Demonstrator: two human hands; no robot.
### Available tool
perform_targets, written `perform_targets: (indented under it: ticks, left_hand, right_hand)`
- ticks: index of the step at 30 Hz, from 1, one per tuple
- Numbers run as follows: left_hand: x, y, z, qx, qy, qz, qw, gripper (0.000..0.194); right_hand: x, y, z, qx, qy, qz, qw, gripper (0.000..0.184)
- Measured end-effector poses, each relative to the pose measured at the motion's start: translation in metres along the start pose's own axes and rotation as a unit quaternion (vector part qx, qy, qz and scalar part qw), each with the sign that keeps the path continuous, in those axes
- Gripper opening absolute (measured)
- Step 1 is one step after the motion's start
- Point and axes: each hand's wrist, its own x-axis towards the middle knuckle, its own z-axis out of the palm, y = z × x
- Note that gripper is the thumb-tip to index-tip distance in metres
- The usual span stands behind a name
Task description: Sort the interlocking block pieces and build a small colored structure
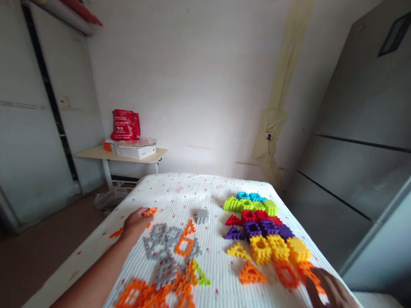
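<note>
My left hand (136, 225) reaches over the left side of the bed-like white surface (223, 296), its fingers closed on an orange notched building piece (150, 211). Another orange piece (117, 232) lies left of that wrist. At the right edge, my right hand (338, 301) has its fingers apart over orange pieces (309, 275), fingertips near or touching them; I cannot tell which. Beside them are an orange ring-shaped piece (286, 273) and an orange triangle (252, 273). Loose grey pieces (162, 241) and a heap of orange pieces (149, 305) lie between my arms.
Stacks sorted by colour run up the right side: yellow (279, 247), purple (269, 228), red (248, 216), green (251, 205) and blue (252, 196). A grey stack (202, 216) stands mid-surface. A refrigerator (363, 160) is at right, a small table (95, 152) at back left.
</note>
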Motion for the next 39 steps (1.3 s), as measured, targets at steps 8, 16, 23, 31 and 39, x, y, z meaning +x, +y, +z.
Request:
perform_targets:
  ticks: [8,16,23,31,39]
  left_hand:
    - [-0.051,-0.009,0.013,-0.236,-0.078,-0.126,0.960,0.030]
    - [-0.116,0.004,0.050,-0.383,-0.126,-0.222,0.888,0.026]
    - [-0.121,-0.016,0.054,-0.384,-0.159,-0.219,0.883,0.027]
    - [-0.127,-0.019,0.055,-0.407,-0.213,-0.165,0.873,0.058]
    - [-0.136,-0.023,0.064,-0.388,-0.231,-0.147,0.880,0.072]
  right_hand:
    - [0.014,-0.026,-0.017,0.040,0.001,0.003,0.999,0.035]
    - [0.037,-0.112,-0.034,0.275,-0.083,0.001,0.958,0.020]
    - [0.064,-0.204,-0.040,0.434,-0.140,-0.018,0.890,0.021]
    - [0.070,-0.242,-0.037,0.452,-0.199,0.035,0.869,0.021]
    - [0.060,-0.249,-0.032,0.420,-0.187,0.006,0.888,0.031]
